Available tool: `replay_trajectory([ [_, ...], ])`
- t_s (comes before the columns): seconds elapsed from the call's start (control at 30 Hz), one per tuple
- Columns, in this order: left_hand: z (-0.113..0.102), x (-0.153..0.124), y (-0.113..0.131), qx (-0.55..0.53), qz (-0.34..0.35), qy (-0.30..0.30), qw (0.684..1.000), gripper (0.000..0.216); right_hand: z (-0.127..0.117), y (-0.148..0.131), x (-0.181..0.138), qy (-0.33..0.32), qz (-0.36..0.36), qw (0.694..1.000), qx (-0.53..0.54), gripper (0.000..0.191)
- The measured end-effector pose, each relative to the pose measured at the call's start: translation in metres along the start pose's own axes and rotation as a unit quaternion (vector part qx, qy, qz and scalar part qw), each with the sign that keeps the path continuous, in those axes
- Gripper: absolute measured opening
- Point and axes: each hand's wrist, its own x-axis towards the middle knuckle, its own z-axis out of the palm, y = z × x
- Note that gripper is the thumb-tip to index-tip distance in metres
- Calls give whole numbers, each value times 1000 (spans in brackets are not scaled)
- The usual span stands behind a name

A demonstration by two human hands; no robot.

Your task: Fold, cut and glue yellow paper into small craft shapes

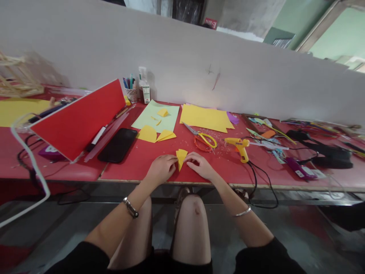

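Observation:
Near the table's front edge, a small folded yellow paper point(181, 155) fans out at the top and tapers to a point at the bottom. My left hand point(163, 167) has curled fingers closed at its left edge. On the other side, the fingertips of my right hand point(200, 166) pinch at the right edge; its thumb is slightly apart. Beyond them lie a rounded yellow paper piece point(147, 134) and a folded yellow paper cone point(166, 135). Scissors point(201, 137) with yellow and orange handles rest behind my right hand, among small paper scraps.
Right of my hands is a yellow glue gun point(238, 146), its black cord hanging over the edge. A black phone point(118, 145) and a leaning red board point(80, 120) are at left. Behind lie a pale green sheet point(171, 118) and yellow sheets point(205, 116).

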Motion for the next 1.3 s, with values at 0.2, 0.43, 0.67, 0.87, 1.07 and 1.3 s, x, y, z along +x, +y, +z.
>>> replay_trajectory([
  [0.2, -1, -1, 0, 6, 1, 4, 1000, 28, 9, 5, -1, 12, -32, 993, -111, 23],
  [0.43, -1, -1, 1, 14, -9, 4, 1000, 29, 10, 13, 7, 12, -55, 986, -157, 33],
  [0.67, -3, 0, 1, 10, -14, -9, 1000, 29, 9, 17, 23, 13, -58, 983, -173, 36],
  [0.87, -3, 0, 2, 0, -23, -13, 1000, 28, 13, 16, 28, 38, -23, 980, -192, 35],
  [1.07, 1, -1, 1, -14, -39, 2, 999, 34, 10, 15, 26, 58, 8, 992, -112, 31],
  [1.3, 3, 4, 0, -51, -110, -29, 992, 61, 14, 14, 31, 84, 94, 986, 112, 27],
])
